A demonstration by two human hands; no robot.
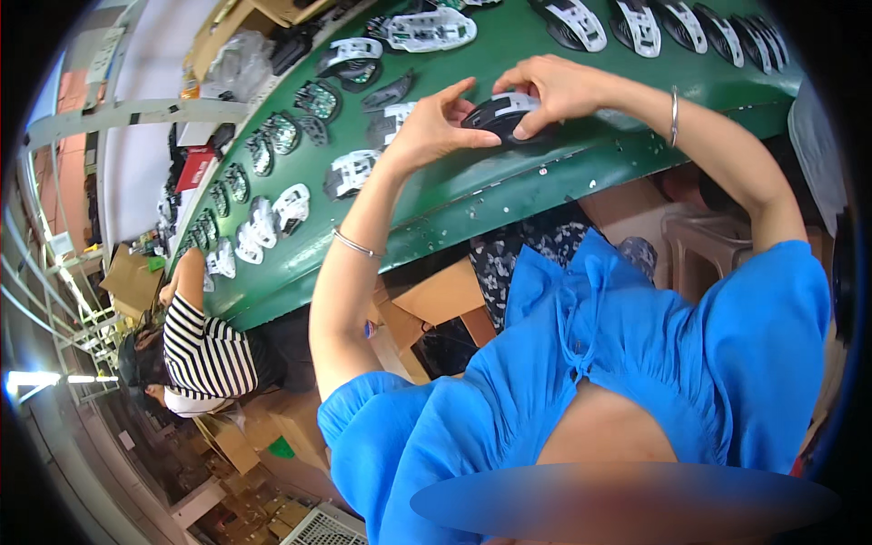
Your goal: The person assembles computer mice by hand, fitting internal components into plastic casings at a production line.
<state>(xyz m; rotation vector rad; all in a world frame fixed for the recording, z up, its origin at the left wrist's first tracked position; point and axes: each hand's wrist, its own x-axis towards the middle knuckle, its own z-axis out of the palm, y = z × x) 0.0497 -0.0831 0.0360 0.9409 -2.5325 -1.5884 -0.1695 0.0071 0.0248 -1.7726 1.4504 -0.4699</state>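
head camera: two bare hands meet on a black mouse-shaped piece [498, 111], lying at or just above the near side of a green tabletop [454, 186]; whether it touches the surface is hard to tell. the left hand [434, 125] is at the piece's left end, thumb and index finger spread wide around it, the other fingers partly hidden. the right hand [551, 94] is at its right end, fingers curled over the far side and thumb against the near side, so both hands have hold of it. the fingers cover part of it, and any marking on it is too small to read.

just left of the black piece, a white-and-black shell [392, 120] is partly hidden behind the left hand; a second pale shell [352, 173] sits farther left and nearer the wearer. well left of the piece, green circuit-board parts [318, 100] lie in a curving line that shrinks and blurs. up and to its right, a row of white-and-black shells [640, 29] runs along the picture's top edge. far left of it, a red box [194, 169] carries pale print, unreadable here. lower left of it, a co-worker in a striped top [211, 359] leans at the tabletop, hands out of clear sight.
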